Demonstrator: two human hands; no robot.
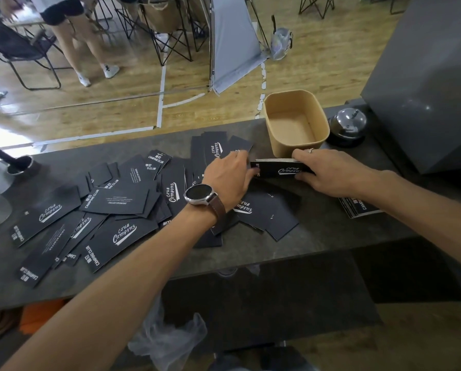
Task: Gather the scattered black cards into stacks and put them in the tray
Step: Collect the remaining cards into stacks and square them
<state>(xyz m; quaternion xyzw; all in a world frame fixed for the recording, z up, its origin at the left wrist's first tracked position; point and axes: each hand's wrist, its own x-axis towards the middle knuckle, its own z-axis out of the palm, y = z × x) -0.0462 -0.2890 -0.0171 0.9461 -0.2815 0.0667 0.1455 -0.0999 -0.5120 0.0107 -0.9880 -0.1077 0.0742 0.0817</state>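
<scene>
Holding a small stack of black cards (280,168) on edge between them, both hands work just in front of the brown paper tray (274,145). The right hand (331,172) grips the stack's right end, fingers curled over the top edge and thumb underneath (a ring shows on one finger). The left hand (228,175), with a watch (198,194) on a brown strap at the wrist, meets the stack's left end; its fingertips are hidden behind the back of the hand, so whether they pinch the cards or only press against them cannot be told. The stack hangs above the dark grey worktop (317,231), near the tray's front wall, and the tray itself stands upright toward the worktop's far edge with nothing visible inside it.

Most of the scattered cards (111,202) still lie loose and overlapping across the left and middle of the worktop, some showing white "Club Camping" lettering, others small print. A second, flat pile of cards (357,207) lies partly under the right forearm. A silver desk bell (347,125) sits just right of the tray, beside a large grey box (424,89).
</scene>
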